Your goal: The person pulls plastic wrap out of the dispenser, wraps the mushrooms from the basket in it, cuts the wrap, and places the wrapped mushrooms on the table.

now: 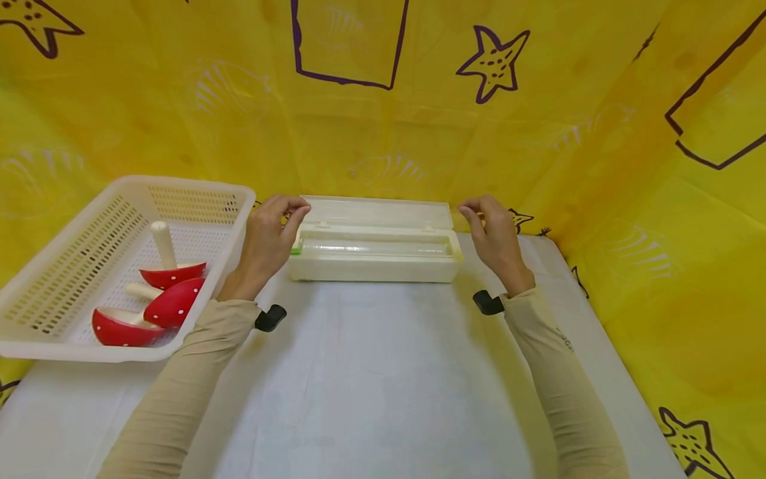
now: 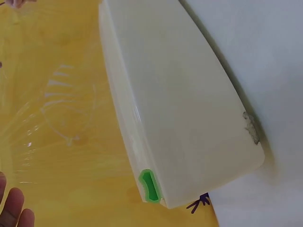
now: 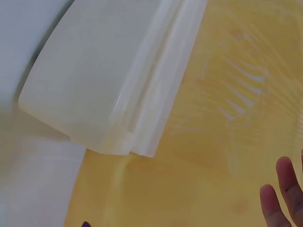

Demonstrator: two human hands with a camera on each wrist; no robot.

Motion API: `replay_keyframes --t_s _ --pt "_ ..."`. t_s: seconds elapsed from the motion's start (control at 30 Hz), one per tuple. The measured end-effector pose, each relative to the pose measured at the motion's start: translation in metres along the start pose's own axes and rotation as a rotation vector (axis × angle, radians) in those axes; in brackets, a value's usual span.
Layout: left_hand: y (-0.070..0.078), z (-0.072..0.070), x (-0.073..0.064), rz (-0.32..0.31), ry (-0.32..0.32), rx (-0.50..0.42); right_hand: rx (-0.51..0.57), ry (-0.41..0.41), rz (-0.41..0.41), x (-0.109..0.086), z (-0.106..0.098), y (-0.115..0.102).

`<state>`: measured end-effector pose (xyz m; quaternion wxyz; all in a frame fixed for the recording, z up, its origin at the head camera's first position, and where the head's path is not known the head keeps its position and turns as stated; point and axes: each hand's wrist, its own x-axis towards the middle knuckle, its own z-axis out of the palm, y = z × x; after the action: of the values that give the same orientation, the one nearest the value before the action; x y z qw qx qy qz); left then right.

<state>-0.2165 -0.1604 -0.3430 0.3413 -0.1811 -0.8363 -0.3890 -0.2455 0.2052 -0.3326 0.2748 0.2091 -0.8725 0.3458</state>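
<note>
A cream plastic-wrap dispenser box (image 1: pixel 374 270) stands at the back of the table with its lid (image 1: pixel 377 213) raised. Inside lies a clear roll (image 1: pixel 374 248). Thumb and fingers of my left hand (image 1: pixel 263 239) pinch at the box's left side; my right hand (image 1: pixel 498 243) pinches likewise off its right side. Between the hands stretches clear plastic wrap (image 2: pixel 71 137), its creases and glints showing in both wrist views. Fingertips (image 3: pixel 286 189) appear beside the film in the right wrist view. A green piece (image 2: pixel 150 186) sits on one end of the box.
On the left stands a white perforated basket (image 1: pixel 244 199) holding several red-capped, white-dotted mushroom-shaped pieces (image 1: pixel 175 303). Yellow patterned cloth (image 1: pixel 383 126) hangs close behind the box and along the right side. White cloth (image 1: pixel 371 372) covers the table.
</note>
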Motion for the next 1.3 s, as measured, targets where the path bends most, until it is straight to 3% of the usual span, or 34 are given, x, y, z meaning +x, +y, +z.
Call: replay_keyframes --t_s 0.47,1.3 --pt "0.004 -0.003 0.006 -0.022 0.014 0.002 -0.007 0.009 -0.017 0.004 -0.006 -0.004" --pt "0.013 -0.009 0.017 0.016 0.023 -0.009 0.004 0.041 -0.067 0.012 -0.015 -0.011"
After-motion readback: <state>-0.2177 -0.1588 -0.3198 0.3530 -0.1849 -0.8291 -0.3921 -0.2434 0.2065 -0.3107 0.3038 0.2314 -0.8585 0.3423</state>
